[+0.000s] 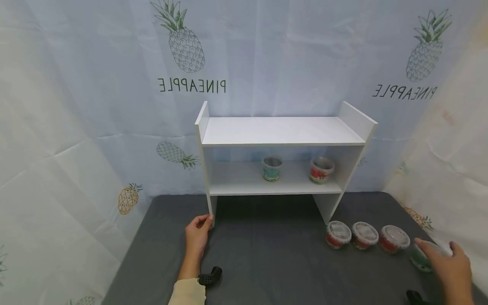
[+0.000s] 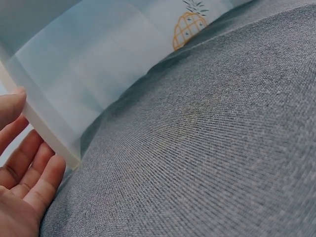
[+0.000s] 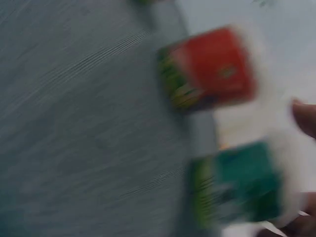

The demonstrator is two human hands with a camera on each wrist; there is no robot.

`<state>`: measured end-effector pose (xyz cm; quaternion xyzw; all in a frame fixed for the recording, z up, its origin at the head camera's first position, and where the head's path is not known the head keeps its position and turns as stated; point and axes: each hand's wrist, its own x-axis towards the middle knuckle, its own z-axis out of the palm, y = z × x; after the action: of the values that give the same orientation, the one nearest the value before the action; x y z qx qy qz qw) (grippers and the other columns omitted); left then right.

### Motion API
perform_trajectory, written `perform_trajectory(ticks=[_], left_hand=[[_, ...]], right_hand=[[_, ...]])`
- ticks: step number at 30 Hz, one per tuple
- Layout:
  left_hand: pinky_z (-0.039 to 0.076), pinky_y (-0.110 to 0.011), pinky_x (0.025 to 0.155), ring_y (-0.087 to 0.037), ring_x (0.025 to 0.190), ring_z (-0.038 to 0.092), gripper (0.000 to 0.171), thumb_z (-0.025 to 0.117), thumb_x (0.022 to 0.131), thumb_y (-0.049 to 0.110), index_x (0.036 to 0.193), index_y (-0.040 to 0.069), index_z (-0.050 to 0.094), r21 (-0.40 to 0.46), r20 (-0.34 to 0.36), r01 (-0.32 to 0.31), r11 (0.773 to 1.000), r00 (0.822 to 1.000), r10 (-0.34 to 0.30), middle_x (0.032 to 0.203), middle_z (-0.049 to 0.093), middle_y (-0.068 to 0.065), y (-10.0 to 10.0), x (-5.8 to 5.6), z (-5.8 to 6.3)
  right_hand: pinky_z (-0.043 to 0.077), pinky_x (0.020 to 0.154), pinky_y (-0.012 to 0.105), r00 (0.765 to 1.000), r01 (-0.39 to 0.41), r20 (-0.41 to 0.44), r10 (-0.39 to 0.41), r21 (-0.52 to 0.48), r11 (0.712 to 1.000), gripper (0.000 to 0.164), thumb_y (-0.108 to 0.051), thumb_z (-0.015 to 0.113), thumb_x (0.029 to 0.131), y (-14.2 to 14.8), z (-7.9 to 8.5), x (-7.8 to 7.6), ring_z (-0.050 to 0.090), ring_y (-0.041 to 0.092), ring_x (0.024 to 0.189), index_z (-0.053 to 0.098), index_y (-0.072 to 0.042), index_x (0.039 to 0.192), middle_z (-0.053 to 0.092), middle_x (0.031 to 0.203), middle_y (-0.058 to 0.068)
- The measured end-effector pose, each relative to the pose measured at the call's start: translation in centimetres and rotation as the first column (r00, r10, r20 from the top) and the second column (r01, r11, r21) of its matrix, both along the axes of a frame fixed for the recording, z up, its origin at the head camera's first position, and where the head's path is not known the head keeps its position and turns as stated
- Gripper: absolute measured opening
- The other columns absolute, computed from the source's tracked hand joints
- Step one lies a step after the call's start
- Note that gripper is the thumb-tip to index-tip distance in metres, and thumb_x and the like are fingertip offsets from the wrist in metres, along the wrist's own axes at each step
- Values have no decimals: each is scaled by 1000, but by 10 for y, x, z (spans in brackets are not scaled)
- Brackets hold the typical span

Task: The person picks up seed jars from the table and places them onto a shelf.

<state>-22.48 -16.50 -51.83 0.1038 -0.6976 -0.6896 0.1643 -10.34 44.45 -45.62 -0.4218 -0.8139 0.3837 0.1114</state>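
Note:
A white two-tier shelf (image 1: pixel 282 131) stands on the dark cloth-covered table. My left hand (image 1: pixel 197 237) holds the front edge of its left side panel near the bottom; the left wrist view shows the thumb and fingers (image 2: pixel 42 182) about that panel (image 2: pixel 49 133). At the far right, my right hand (image 1: pixel 451 264) is spread over a lidded green cup (image 1: pixel 420 259), fingers beside the lid. The blurred right wrist view shows this green cup (image 3: pixel 242 185) tilted in the picture, with fingertips close to its lid; contact is hard to tell.
Left of the green cup, three red lidded cups (image 1: pixel 394 239) form a row right of the shelf's front foot. On the middle board stand a green cup (image 1: pixel 272 169) and a red cup (image 1: pixel 321 171). A pineapple-printed curtain (image 1: pixel 263 55) hangs behind and at both sides.

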Motion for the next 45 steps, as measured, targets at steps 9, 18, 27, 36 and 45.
perform_trajectory(ticks=[9,18,27,36,45], left_hand=[[53,-20,69,-11,75,64,31,74,90,27,103,0,71,5,-16,-8,1000,1000,8,91,71,-5,-1,-2,4],[53,-19,70,-13,78,65,33,73,91,26,106,-3,70,23,-21,-7,1000,1000,8,94,71,-8,-4,0,4],[54,-22,71,-15,80,66,33,72,92,26,106,-3,70,-10,26,2,1000,1000,-1,95,71,-8,-15,21,6],[53,-19,71,-11,77,64,33,74,90,28,105,-1,70,12,-4,-13,1000,1000,13,95,71,-7,-9,3,4],[52,-19,70,-10,77,63,33,75,89,27,107,-1,70,24,5,14,1000,1000,-14,95,72,-6,-5,1,7]], right_hand=[[16,113,65,1000,7,8,-6,-137,991,116,-66,58,85,15,-26,-9,4,51,146,-4,3,154,-8,160,28],[17,114,63,998,9,-53,-22,-234,972,115,-61,60,87,14,-27,-14,6,51,146,-7,6,153,-9,160,29],[38,109,42,990,-23,-139,-15,-264,964,103,-50,62,91,6,-46,-11,35,38,134,2,5,155,16,158,28],[26,115,23,959,16,-260,-109,-338,941,91,-40,68,91,9,-38,-14,36,4,131,12,-19,159,30,152,-10],[24,109,9,878,151,-314,-362,-536,830,88,-38,83,78,8,-44,3,34,-9,130,33,-39,149,34,144,-30]])
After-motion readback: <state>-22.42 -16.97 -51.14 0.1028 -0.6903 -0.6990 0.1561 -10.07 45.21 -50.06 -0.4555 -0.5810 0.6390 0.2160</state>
